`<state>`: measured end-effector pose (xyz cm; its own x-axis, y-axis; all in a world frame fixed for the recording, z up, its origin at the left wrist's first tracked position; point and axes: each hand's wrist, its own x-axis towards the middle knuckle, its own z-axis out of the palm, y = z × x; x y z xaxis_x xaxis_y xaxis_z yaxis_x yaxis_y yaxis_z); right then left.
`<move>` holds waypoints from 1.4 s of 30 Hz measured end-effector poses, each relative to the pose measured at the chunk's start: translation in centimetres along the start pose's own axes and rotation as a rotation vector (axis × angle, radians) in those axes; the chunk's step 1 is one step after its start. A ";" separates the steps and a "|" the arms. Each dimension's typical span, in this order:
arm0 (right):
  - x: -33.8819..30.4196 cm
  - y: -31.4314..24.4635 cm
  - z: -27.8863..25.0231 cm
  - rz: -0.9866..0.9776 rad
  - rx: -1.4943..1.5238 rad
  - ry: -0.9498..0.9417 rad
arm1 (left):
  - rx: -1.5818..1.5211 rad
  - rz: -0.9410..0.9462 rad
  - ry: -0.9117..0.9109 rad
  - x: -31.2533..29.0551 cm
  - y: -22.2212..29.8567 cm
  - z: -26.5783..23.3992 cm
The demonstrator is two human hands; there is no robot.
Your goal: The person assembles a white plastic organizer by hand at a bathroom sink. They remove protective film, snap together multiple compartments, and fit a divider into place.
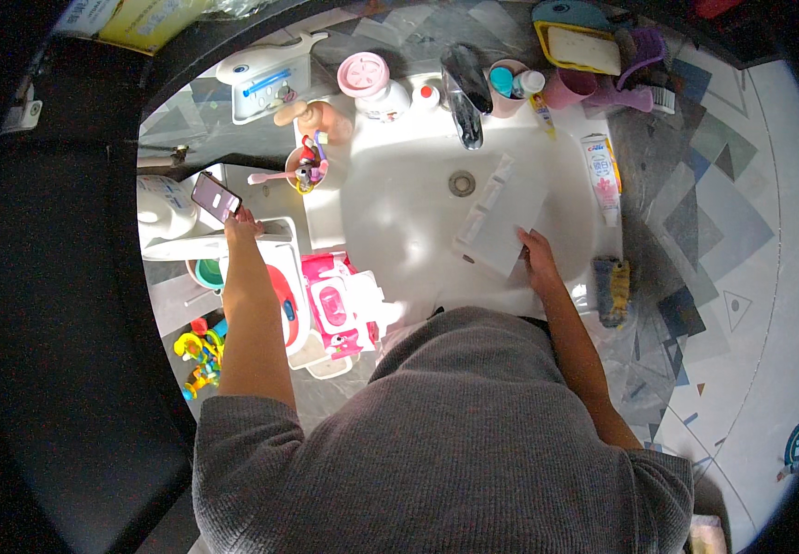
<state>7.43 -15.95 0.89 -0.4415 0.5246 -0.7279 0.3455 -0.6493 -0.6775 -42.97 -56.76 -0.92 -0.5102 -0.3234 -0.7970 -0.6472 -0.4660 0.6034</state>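
White rack (501, 217) (over the basin (399, 222)) is pinched by the right hand (538, 263); left hand (240, 224) grips a phone (216, 196), which might slip, being barely held.

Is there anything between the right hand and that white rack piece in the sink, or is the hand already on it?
Nothing visible stands between them. The right hand is already on the near edge of the white rack piece, which lies tilted inside the sink basin. The faucet stands beyond its far end. The left hand holds a phone away to the side.
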 end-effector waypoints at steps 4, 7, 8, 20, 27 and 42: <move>-1.3 -1.6 0.9 0.044 -0.074 0.062 | -0.014 0.068 -0.041 4.4 1.3 -3.4; -0.9 -1.0 0.4 -0.024 -0.081 0.024 | 0.011 0.012 -0.014 2.1 0.0 -0.7; -1.3 -1.3 0.7 -0.032 -0.037 0.020 | 0.027 0.009 -0.008 1.0 0.0 -0.4; 0.4 0.3 0.1 -0.062 0.000 -0.046 | 0.086 -0.003 0.071 -1.1 0.5 -0.9; -0.1 -0.3 0.3 -0.081 -0.012 -0.024 | 0.119 0.025 0.038 -2.1 0.2 -0.7; -1.3 -1.6 0.9 -0.046 0.053 -0.086 | 0.149 0.021 0.084 -2.7 0.8 -0.8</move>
<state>6.72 -16.11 2.98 -0.5266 0.5068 -0.6825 0.2796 -0.6549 -0.7021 -41.62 -56.92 1.72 -0.4791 -0.4022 -0.7802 -0.7168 -0.3337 0.6122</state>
